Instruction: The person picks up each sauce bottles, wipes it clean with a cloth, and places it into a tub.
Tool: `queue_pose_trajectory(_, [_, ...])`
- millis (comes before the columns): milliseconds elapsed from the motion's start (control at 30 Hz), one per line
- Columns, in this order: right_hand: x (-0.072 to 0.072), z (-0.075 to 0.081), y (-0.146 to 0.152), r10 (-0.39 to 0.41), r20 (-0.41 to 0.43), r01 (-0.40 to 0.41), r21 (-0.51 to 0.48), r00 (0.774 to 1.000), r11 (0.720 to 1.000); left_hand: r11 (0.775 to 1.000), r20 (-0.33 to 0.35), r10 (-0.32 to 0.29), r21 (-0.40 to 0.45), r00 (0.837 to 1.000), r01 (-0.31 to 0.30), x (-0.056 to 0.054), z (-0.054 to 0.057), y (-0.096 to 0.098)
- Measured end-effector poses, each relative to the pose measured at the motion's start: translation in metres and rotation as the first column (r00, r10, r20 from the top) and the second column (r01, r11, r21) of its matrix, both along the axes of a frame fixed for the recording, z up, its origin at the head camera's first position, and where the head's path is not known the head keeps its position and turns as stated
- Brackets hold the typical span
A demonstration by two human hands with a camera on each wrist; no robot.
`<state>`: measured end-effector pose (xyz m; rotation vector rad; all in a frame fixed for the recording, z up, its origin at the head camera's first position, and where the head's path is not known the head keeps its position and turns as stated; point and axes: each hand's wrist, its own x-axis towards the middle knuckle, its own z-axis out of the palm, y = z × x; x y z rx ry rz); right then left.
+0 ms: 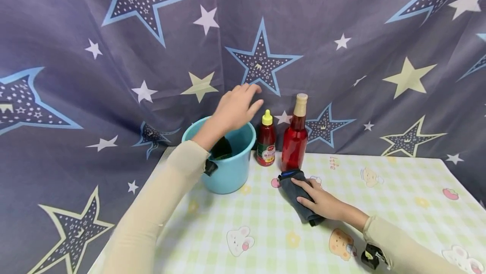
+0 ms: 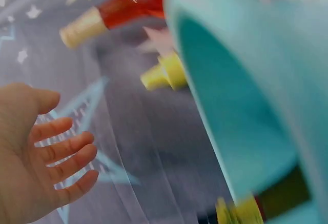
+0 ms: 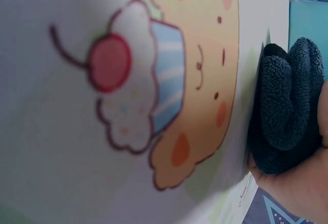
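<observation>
Nearest, a green-and-white checked tablecloth printed with cartoon animals (image 1: 212, 231) extends beneath the right hand (image 1: 322, 202), whose wrist bears a small black device (image 1: 371, 256) over a cream sleeve. The right hand grips a folded, dark blue-grey terry towel (image 1: 290, 191), thumb and fingers wrapped round it; the towel lies slantwise on the cloth, its far end (marked by a bright blue edge) pointing away from the palm. Left of this grip and somewhat beyond it stands an upright, light-blue round plastic bucket (image 1: 228, 177). Inside it, partly covered by the left forearm, is a dark olive bottle with a yellow label (image 2: 284, 196), tilted in the left wrist view. The left hand (image 1: 236, 107) is raised above the bucket, apart from its rim, with thumb and fingers spread and slightly bent. To the right of the bucket, below the left hand, a red squeeze bottle with a yellow nozzle cap (image 1: 266, 145) stands upright; next to it, just past the towel's far end, stands a tall, red glass bottle with a gold-coloured neck (image 1: 294, 143). Whether the towel touches this bottle cannot be told. Farthest, behind both hands, hangs a grey-purple fabric backdrop patterned with stars (image 1: 319, 8).
</observation>
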<state>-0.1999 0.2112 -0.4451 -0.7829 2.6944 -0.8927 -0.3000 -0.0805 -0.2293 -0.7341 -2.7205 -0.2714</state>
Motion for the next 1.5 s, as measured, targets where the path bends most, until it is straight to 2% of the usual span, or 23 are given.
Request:
queue_pose_trajectory(133, [0.001, 0.0, 0.0, -0.006, -0.011, 0.006, -0.002, 1.0, 1.0, 0.992, -0.029, -0.053, 0.117, 0.998, 0.056, 0.006, -0.001, 0.027])
queue_pose_trajectory(267, [0.001, -0.001, 0.001, -0.007, -0.018, 0.007, -0.008, 1.0, 1.0, 0.971, -0.042, -0.072, 0.227, 0.997, 0.08, 0.008, -0.007, 0.051])
queue_pose_trajectory(467, [0.0, -0.003, -0.001, -0.019, 0.006, 0.019, -0.007, 1.0, 1.0, 0.914, -0.059, -0.073, 0.395, 0.996, 0.09, -0.001, -0.023, 0.081])
queue_pose_trajectory(533, [-0.001, -0.003, -0.001, -0.019, 0.016, 0.019, -0.006, 1.0, 1.0, 0.907, -0.04, -0.059, 0.416, 0.997, 0.07, -0.005, -0.028, 0.091])
queue_pose_trajectory(600, [-0.002, -0.003, -0.002, -0.02, 0.024, 0.02, -0.005, 1.0, 1.0, 0.909, -0.029, -0.043, 0.413, 0.999, 0.051, -0.009, -0.032, 0.099])
queue_pose_trajectory(700, [-0.002, -0.002, -0.002, -0.016, 0.016, 0.016, -0.01, 1.0, 1.0, 0.924, -0.049, -0.021, 0.382, 0.999, 0.038, -0.014, -0.037, 0.109])
queue_pose_trajectory(867, [0.0, -0.002, -0.002, -0.023, -0.002, 0.023, -0.016, 1.0, 1.0, 0.963, -0.157, 0.023, 0.268, 0.987, 0.021, -0.021, -0.04, 0.123])
queue_pose_trajectory(967, [0.001, -0.003, -0.001, -0.02, -0.01, 0.02, -0.018, 1.0, 1.0, 0.984, -0.258, 0.049, 0.176, 0.965, -0.003, -0.023, -0.041, 0.128])
queue_pose_trajectory(1133, [0.001, -0.004, 0.0, -0.017, -0.024, 0.016, -0.023, 1.0, 1.0, 0.998, -0.43, 0.057, 0.051, 0.901, -0.039, -0.029, -0.042, 0.136])
queue_pose_trajectory(1267, [0.001, -0.006, 0.0, -0.007, -0.022, 0.006, -0.041, 1.0, 0.999, 0.998, -0.508, 0.067, 0.046, 0.859, -0.051, -0.035, -0.043, 0.139])
queue_pose_trajectory(1500, [-0.001, -0.008, 0.001, -0.022, -0.027, 0.021, -0.026, 0.999, 0.999, 0.998, -0.581, 0.062, 0.057, 0.811, -0.035, -0.041, -0.043, 0.14])
